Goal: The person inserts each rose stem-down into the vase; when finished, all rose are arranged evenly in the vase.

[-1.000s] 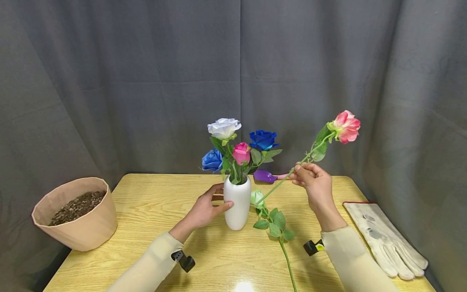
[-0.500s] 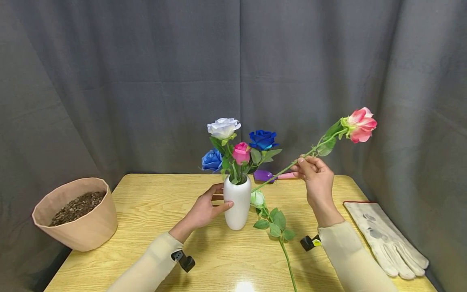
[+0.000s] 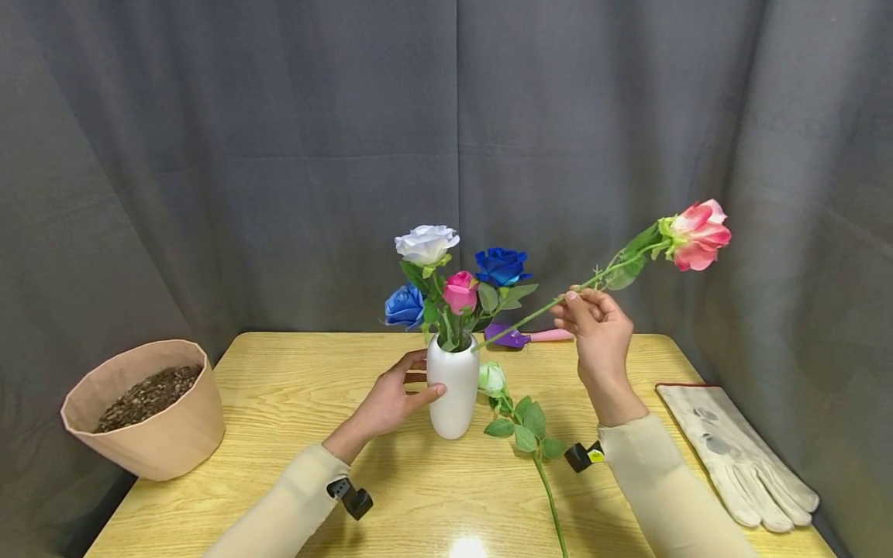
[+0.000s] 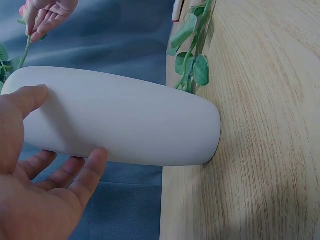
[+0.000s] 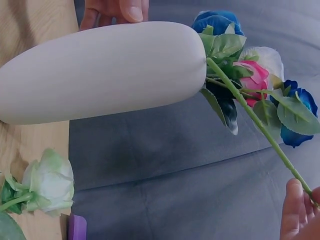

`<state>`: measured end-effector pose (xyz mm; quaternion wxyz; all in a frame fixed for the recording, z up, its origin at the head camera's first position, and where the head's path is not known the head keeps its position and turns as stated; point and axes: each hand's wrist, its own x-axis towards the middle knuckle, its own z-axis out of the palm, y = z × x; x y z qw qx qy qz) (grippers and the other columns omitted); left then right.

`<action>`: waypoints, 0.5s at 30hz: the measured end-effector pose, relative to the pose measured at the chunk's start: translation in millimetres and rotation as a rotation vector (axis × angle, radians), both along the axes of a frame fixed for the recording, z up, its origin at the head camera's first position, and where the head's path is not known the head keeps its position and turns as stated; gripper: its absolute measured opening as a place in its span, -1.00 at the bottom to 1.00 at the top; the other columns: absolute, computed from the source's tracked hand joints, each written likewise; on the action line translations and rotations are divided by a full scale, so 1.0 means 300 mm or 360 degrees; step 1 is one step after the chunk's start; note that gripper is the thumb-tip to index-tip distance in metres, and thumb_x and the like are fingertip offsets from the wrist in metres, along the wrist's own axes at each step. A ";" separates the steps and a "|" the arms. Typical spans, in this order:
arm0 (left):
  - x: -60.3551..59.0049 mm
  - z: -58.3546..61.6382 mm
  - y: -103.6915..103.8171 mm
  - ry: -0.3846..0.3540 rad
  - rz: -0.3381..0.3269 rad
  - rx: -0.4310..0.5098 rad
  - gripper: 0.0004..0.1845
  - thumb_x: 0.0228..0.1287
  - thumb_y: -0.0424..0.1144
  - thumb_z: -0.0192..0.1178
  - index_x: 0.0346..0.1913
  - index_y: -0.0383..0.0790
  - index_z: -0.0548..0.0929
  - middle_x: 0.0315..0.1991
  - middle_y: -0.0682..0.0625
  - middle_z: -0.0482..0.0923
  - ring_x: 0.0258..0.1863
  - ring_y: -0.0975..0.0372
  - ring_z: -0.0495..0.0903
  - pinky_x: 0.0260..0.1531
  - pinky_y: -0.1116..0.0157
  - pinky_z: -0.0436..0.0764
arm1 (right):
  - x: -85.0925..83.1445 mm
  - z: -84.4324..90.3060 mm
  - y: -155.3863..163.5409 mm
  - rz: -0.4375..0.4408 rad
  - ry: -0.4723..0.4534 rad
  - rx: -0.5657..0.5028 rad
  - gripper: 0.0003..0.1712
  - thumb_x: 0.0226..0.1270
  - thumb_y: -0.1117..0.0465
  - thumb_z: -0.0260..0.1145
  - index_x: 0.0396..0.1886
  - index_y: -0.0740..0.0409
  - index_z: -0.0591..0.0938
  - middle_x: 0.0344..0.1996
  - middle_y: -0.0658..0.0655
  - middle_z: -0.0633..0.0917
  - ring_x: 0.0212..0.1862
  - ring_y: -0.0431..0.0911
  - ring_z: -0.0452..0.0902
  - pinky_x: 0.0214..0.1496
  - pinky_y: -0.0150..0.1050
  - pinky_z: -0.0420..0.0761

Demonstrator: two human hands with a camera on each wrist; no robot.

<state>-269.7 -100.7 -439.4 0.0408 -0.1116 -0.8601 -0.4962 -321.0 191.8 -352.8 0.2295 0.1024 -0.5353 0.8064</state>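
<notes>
A white vase (image 3: 454, 391) stands mid-table holding white, blue and pink roses (image 3: 456, 283). My left hand (image 3: 391, 399) grips the vase's left side, thumb and fingers curled round it; the left wrist view shows the vase (image 4: 120, 117) in that hand (image 4: 37, 165). My right hand (image 3: 593, 322) pinches the stem of a pink-red rose (image 3: 698, 225), held up and slanting right. The stem's lower end (image 5: 250, 112) reaches the vase mouth (image 5: 200, 55). A pale green rose (image 3: 491, 380) lies on the table beside the vase.
A tan pot of soil (image 3: 143, 407) sits at the table's left edge. A purple trowel with pink handle (image 3: 526, 336) lies behind the vase. A work glove (image 3: 732, 453) lies at the right edge. Grey curtain (image 3: 279, 155) hangs behind.
My right hand has risen and shifted, lifting the pink-red rose higher and rightward; its stem end has swung up from the table to the vase mouth. The left hand stayed on the vase.
</notes>
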 end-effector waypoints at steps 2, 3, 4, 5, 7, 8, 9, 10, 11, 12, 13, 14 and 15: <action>0.001 0.000 0.000 0.0003 -0.0001 0.0007 -0.23 0.26 0.11 0.35 0.45 -0.02 0.33 0.26 -0.07 0.51 0.25 -0.01 0.57 0.13 -0.01 0.66 | 0.000 0.001 -0.006 -0.0010 0.0006 0.0002 -0.88 0.34 0.31 0.37 -0.19 0.24 0.61 -0.40 0.04 0.77 -0.44 -0.20 0.76 -0.39 -0.37 0.74; 0.002 0.000 0.000 0.0005 -0.0001 0.0009 -0.24 0.26 0.10 0.35 0.45 -0.03 0.33 0.26 -0.07 0.51 0.25 -0.01 0.57 0.13 -0.01 0.66 | -0.001 0.001 -0.009 -0.0017 0.0010 0.0000 -0.87 0.34 0.30 0.37 -0.18 0.24 0.62 -0.40 0.04 0.77 -0.43 -0.19 0.76 -0.39 -0.36 0.74; 0.003 0.000 0.001 0.0009 -0.0002 0.0010 -0.24 0.26 0.10 0.35 0.45 -0.03 0.33 0.25 -0.07 0.51 0.24 -0.01 0.57 0.13 -0.01 0.66 | 0.000 0.001 -0.012 -0.0025 0.0016 0.0004 -0.86 0.34 0.29 0.38 -0.18 0.24 0.62 -0.40 0.04 0.77 -0.43 -0.20 0.76 -0.39 -0.36 0.74; 0.003 0.000 0.000 0.0012 -0.0003 0.0011 -0.24 0.26 0.10 0.35 0.45 -0.03 0.33 0.25 -0.06 0.51 0.24 -0.01 0.57 0.13 -0.01 0.66 | 0.000 0.002 -0.015 -0.0030 0.0026 0.0006 -0.85 0.34 0.28 0.38 -0.17 0.25 0.62 -0.40 0.04 0.77 -0.43 -0.20 0.76 -0.39 -0.36 0.74; 0.002 -0.001 0.000 0.0021 -0.0004 0.0017 -0.25 0.27 0.09 0.35 0.45 -0.03 0.33 0.25 -0.06 0.52 0.24 -0.01 0.58 0.12 0.00 0.67 | 0.000 0.002 -0.021 -0.0038 0.0048 0.0026 -0.83 0.34 0.27 0.38 -0.15 0.26 0.62 -0.39 0.03 0.77 -0.42 -0.20 0.76 -0.38 -0.36 0.74; 0.001 -0.002 0.000 0.0025 -0.0006 0.0019 -0.25 0.27 0.08 0.35 0.45 -0.03 0.34 0.25 -0.06 0.52 0.23 -0.01 0.58 0.12 0.01 0.67 | 0.000 0.002 -0.025 -0.0039 0.0061 0.0037 -0.82 0.35 0.26 0.38 -0.14 0.26 0.62 -0.39 0.03 0.77 -0.41 -0.19 0.76 -0.37 -0.36 0.75; 0.000 -0.002 0.000 0.0028 -0.0006 0.0022 -0.26 0.27 0.08 0.35 0.45 -0.03 0.34 0.24 -0.06 0.52 0.23 -0.01 0.58 0.11 0.01 0.67 | 0.001 0.002 -0.028 -0.0041 0.0071 0.0049 -0.81 0.35 0.26 0.38 -0.13 0.27 0.62 -0.38 0.02 0.77 -0.40 -0.19 0.77 -0.37 -0.36 0.75; -0.001 -0.003 0.000 0.0030 -0.0007 0.0025 -0.26 0.27 0.07 0.35 0.45 -0.03 0.34 0.24 -0.06 0.52 0.23 -0.01 0.58 0.11 0.01 0.68 | 0.000 0.001 -0.032 -0.0039 0.0078 0.0061 -0.80 0.35 0.25 0.38 -0.13 0.27 0.62 -0.38 0.02 0.77 -0.40 -0.18 0.77 -0.36 -0.36 0.75; -0.002 -0.003 -0.001 0.0030 -0.0008 0.0028 -0.26 0.27 0.07 0.35 0.45 -0.03 0.34 0.24 -0.06 0.52 0.23 -0.01 0.58 0.11 0.02 0.68 | 0.001 0.001 -0.036 -0.0038 0.0082 0.0074 -0.78 0.35 0.25 0.38 -0.12 0.28 0.62 -0.38 0.02 0.77 -0.39 -0.18 0.77 -0.36 -0.36 0.75; -0.002 -0.003 -0.001 0.0029 -0.0008 0.0031 -0.26 0.27 0.07 0.35 0.45 -0.03 0.34 0.24 -0.06 0.52 0.23 0.00 0.59 0.10 0.02 0.68 | 0.001 0.000 -0.041 -0.0036 0.0083 0.0089 -0.77 0.35 0.24 0.38 -0.11 0.30 0.62 -0.38 0.01 0.77 -0.39 -0.17 0.77 -0.36 -0.36 0.75; -0.002 -0.003 -0.001 0.0027 -0.0007 0.0030 -0.26 0.27 0.07 0.35 0.45 -0.03 0.34 0.24 -0.06 0.52 0.22 0.00 0.59 0.10 0.02 0.68 | 0.001 -0.001 -0.046 -0.0034 0.0086 0.0103 -0.76 0.35 0.24 0.38 -0.10 0.31 0.62 -0.39 0.01 0.77 -0.39 -0.17 0.77 -0.36 -0.35 0.75; -0.002 -0.003 -0.001 0.0025 -0.0006 0.0030 -0.25 0.27 0.08 0.35 0.45 -0.03 0.34 0.24 -0.06 0.52 0.23 0.00 0.59 0.10 0.02 0.68 | 0.001 -0.003 -0.051 -0.0031 0.0090 0.0119 -0.74 0.35 0.25 0.38 -0.09 0.34 0.61 -0.40 0.00 0.77 -0.40 -0.18 0.77 -0.37 -0.35 0.75; -0.001 -0.003 0.000 0.0021 -0.0003 0.0027 -0.25 0.26 0.08 0.36 0.44 -0.02 0.34 0.24 -0.05 0.53 0.23 0.01 0.59 0.11 0.02 0.67 | 0.001 -0.005 -0.058 -0.0028 0.0091 0.0133 -0.73 0.35 0.26 0.38 -0.08 0.36 0.61 -0.41 -0.01 0.77 -0.40 -0.19 0.76 -0.39 -0.35 0.74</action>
